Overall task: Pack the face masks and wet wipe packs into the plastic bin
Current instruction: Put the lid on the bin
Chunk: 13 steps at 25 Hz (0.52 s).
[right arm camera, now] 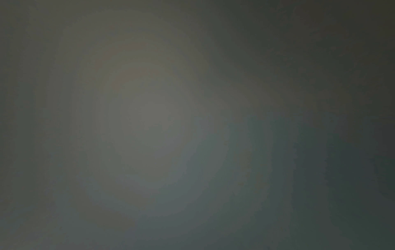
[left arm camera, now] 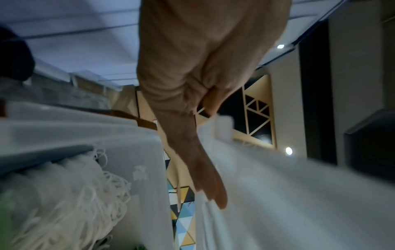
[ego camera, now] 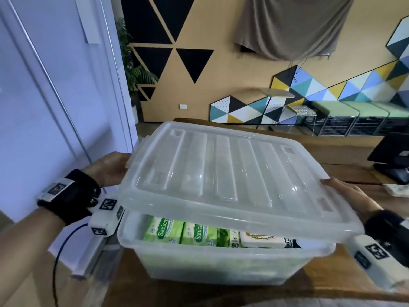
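The clear plastic bin (ego camera: 199, 264) stands on a wooden table. Green wet wipe packs (ego camera: 163, 230) and a white wipe pack (ego camera: 261, 239) stand upright along its near side. A translucent ribbed lid (ego camera: 232, 173) hovers tilted over the bin, its near edge raised above the rim. My left hand (ego camera: 110, 169) grips the lid's left edge and my right hand (ego camera: 349, 196) holds its right edge. In the left wrist view, my left hand (left arm camera: 192, 101) pinches the lid (left arm camera: 278, 194), and white face masks (left arm camera: 74, 194) with ear loops show through the bin wall (left arm camera: 136, 152). The right wrist view is dark.
The table (ego camera: 332, 273) carries a black device (ego camera: 391, 156) and a white object (ego camera: 396, 189) at the far right. A white window frame (ego camera: 55, 107) runs close along the left side. Benches and patterned wall panels lie beyond the table.
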Each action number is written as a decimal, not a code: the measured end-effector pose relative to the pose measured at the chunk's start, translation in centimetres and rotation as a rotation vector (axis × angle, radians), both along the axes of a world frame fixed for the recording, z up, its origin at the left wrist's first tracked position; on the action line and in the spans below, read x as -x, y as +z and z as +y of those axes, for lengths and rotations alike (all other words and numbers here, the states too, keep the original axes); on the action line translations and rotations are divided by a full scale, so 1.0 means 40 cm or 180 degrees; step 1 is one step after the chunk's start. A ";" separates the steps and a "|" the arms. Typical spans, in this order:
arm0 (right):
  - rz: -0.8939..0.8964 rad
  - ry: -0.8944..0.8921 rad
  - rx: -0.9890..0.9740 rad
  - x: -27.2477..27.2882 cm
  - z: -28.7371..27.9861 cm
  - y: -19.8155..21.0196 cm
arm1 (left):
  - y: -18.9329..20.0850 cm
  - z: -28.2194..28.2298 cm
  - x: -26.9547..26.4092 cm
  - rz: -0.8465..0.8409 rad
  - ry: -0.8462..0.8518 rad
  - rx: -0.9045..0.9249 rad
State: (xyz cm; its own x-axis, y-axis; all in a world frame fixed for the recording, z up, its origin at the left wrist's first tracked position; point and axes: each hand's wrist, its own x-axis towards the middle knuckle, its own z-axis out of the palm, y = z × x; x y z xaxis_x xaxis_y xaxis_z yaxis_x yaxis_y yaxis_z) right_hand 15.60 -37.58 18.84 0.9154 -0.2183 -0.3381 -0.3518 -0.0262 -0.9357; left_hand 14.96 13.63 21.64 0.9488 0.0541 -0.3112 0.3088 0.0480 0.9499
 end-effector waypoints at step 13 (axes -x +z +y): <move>-0.0534 0.0372 0.0826 0.015 0.057 -0.080 | -0.124 0.069 0.129 -0.0310 -0.1140 -0.2184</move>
